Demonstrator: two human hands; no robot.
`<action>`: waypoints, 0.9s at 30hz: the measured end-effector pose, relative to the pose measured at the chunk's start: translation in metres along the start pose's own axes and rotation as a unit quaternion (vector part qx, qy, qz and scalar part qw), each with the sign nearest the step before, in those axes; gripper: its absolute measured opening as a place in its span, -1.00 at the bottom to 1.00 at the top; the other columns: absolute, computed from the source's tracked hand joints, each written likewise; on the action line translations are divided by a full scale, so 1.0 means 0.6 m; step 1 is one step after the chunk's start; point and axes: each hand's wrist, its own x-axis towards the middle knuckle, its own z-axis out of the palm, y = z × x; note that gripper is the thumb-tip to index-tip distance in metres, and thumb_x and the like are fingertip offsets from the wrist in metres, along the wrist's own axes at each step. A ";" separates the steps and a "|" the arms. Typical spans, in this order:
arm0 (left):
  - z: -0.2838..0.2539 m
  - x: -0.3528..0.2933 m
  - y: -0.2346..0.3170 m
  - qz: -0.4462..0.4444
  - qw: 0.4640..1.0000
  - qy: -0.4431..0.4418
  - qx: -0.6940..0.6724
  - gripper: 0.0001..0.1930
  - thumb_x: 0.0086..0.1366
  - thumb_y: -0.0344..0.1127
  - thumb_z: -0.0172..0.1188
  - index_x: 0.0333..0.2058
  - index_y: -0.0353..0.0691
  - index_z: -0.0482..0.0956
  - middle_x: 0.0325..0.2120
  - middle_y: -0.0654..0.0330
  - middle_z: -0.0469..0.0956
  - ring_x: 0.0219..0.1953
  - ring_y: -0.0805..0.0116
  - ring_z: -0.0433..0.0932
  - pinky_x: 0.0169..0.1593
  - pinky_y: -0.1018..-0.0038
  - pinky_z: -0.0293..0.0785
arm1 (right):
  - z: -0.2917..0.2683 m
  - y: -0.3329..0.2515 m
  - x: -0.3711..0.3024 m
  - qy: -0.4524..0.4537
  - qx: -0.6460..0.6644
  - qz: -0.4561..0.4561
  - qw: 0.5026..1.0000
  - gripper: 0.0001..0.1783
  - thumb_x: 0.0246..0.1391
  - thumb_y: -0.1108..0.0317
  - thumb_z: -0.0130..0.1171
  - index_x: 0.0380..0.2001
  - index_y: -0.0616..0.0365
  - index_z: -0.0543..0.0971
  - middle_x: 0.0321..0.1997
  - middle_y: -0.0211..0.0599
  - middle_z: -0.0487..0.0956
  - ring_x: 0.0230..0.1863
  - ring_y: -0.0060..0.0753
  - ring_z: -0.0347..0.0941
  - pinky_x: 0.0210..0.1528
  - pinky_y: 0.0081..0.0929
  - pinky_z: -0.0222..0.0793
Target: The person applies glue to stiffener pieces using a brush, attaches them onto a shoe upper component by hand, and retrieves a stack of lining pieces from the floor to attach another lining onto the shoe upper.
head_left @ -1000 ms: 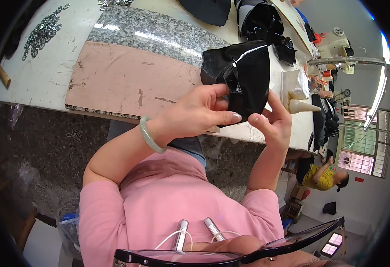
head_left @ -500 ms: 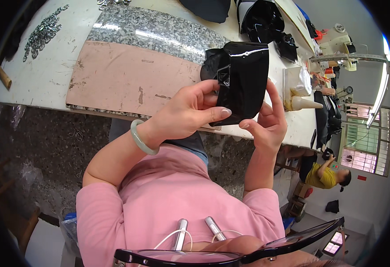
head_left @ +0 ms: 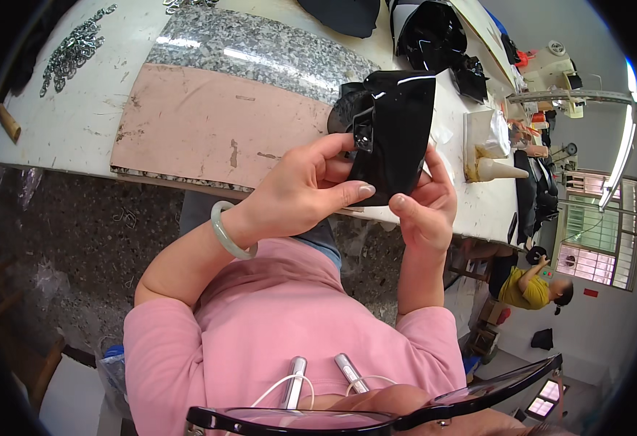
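A glossy black piece of patent-leather-like material (head_left: pixel 402 134), with a small strap or loop of the same shiny black on its left side, is held up over the front of the table. My left hand (head_left: pixel 307 182), with a pale green bangle at the wrist, pinches its lower left edge between thumb and fingers. On the lower right edge, my right hand (head_left: pixel 427 200) grips it, the thumb in front and the other fingers partly hidden behind. A dark rounded part (head_left: pixel 342 116) shows behind the piece on the left.
A pinkish board (head_left: pixel 202 123) and a speckled stone slab (head_left: pixel 260 54) lie on the white table (head_left: pixel 64 131). Metal hardware (head_left: pixel 75 54) is heaped far left, near a wooden stick (head_left: pixel 8 123). Rightward are a glue bottle (head_left: pixel 500 171), more black pieces (head_left: pixel 431 36) and a person (head_left: pixel 525 283).
The black piece has shifted slightly left and tilted, and its lower edge bends more. My right hand has moved a little left with it; my left hand keeps its pinch.
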 end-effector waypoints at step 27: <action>-0.011 -0.020 -0.016 -0.074 0.996 -0.007 0.053 -0.74 0.21 -0.44 0.23 -0.14 -0.41 0.48 -0.27 0.21 0.50 -0.16 0.50 0.50 -0.11 0.56 0.48 | -0.012 0.012 -0.026 -0.024 -0.021 0.088 0.996 -0.39 -0.18 0.65 0.32 0.01 0.46 0.36 -0.10 -0.11 0.54 -0.09 -0.41 0.48 -0.01 -0.51 0.38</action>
